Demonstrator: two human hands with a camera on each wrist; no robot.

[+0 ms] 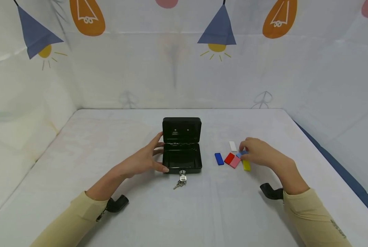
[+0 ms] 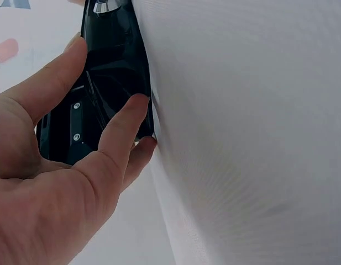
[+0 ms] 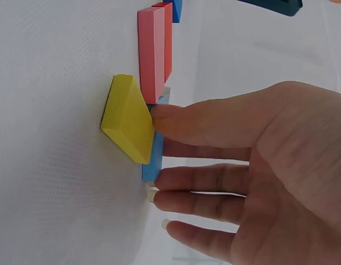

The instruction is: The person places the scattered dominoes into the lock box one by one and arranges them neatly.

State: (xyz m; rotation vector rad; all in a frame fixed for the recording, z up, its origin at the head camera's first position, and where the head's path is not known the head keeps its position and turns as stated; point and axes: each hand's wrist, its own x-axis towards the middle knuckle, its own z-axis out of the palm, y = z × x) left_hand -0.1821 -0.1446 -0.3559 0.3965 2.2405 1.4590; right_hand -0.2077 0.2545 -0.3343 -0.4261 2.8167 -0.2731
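Now, left hand (image 1: 145, 159): wide fingers are touching the open black box (image 1: 182, 159) along its left side.
Right hand (image 1: 258, 153): narrowed fingers are pinching the light-blue block (image 3: 152, 170) right of the box.
Yellow block (image 3: 127, 118): lying close by; we are suspecting a crowded lift could drag it.
Lid (image 1: 182, 128): standing up; we are figuring a bump could drop it.

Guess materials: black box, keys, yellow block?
Black box: probably painted metal, glossy; bright reflections along its edges.
Keys: likely metal; silvery shine.
Yellow block: matte, evenly coloured, no visible grain; could be painted wood or plastic, can't tell.
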